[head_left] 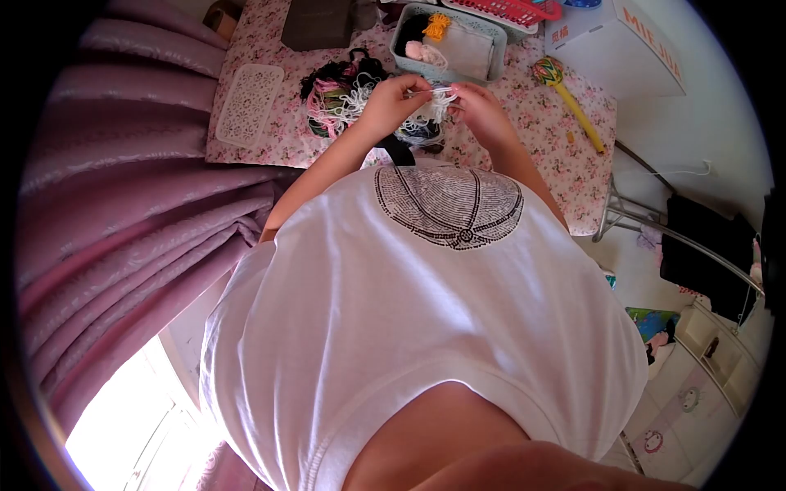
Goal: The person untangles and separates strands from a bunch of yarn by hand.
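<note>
Where stringy white yarn [443, 100] loops, left hand [399, 101] and right hand [485, 113] pinch.

A purple curtain [123, 164] hangs beside a table [589, 196] with a floral cover.

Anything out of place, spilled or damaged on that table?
Only the mixed yarn heap near the left hand looks untidy: its strands lie loose and seemingly tangled, while the basket holds more compact bundles. I see no spill or damage.
</note>
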Tool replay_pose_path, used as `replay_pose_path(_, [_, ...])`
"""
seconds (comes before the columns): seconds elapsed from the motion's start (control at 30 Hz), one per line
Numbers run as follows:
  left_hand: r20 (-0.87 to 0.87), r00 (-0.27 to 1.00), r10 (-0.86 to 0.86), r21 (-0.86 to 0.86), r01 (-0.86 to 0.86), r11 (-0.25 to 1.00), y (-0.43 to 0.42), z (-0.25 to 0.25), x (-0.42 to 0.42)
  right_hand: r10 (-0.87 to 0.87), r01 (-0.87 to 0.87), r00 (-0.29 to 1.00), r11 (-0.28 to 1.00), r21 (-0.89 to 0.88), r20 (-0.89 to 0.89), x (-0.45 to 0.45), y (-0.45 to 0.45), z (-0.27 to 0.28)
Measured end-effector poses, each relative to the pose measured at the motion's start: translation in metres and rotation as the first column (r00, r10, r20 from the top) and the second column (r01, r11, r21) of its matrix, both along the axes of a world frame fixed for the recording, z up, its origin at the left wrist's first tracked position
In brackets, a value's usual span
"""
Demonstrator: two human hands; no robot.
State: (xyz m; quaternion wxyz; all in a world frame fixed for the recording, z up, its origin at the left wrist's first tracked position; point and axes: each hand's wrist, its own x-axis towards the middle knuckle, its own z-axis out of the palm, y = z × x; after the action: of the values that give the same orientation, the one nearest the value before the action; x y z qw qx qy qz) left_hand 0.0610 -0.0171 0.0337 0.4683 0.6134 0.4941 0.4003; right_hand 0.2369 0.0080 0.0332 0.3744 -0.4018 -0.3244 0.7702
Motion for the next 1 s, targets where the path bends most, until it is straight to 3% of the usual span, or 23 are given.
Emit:
replay_pose_path(0.1, [-0.032,0.999,0.009,0.012,-0.008,1.000,-0.002,0.005,0.002,0.047,-0.047,0.994,0.999,-0.001,-0.103,0.000,-0.001,0.003])
replay_pose_path(0.23, [-0.008,0.999,0.038,0.013,-0.038,0.999,-0.005,0.007,0.008,0.093,-0.121,0.990,0.953,0.278,0.110,0.001,-0.003,0.000])
replay_pose_path(0.33, [0.167,0.986,0.010,-0.068,0.002,0.998,0.000,-0.013,0.009,0.025,-0.154,0.966,0.855,0.496,0.256,-0.003,-0.008,0.003])
replay_pose_path(0.5, [0.424,0.883,0.199,-0.427,0.001,0.904,-0.007,0.003,0.012,-0.184,-0.227,0.874,0.662,0.714,0.449,-0.002,-0.010,-0.001])
replay_pose_path(0.53, [0.476,0.840,0.261,-0.495,0.011,0.869,-0.008,0.004,0.013,-0.207,-0.238,0.859,0.647,0.725,0.467,-0.001,-0.011,0.001])
replay_pose_path(0.63, [0.316,0.947,0.057,-0.296,0.042,0.954,-0.007,-0.005,0.016,-0.254,-0.263,0.824,0.621,0.738,0.507,0.001,-0.015,0.005])
replay_pose_path(0.7, [0.304,0.952,0.037,-0.244,0.040,0.969,-0.006,-0.010,0.017,-0.247,-0.271,0.819,0.629,0.729,0.518,0.003,-0.015,0.003])
replay_pose_path(0.9, [0.242,0.969,0.050,-0.237,0.009,0.971,-0.002,-0.008,0.014,-0.149,-0.050,0.939,0.832,0.552,0.310,0.011,-0.011,-0.010])
replay_pose_path(1.0, [0.275,0.960,0.050,-0.244,0.019,0.970,-0.002,-0.009,0.013,-0.107,-0.108,0.934,0.823,0.558,0.340,0.011,-0.011,-0.006])
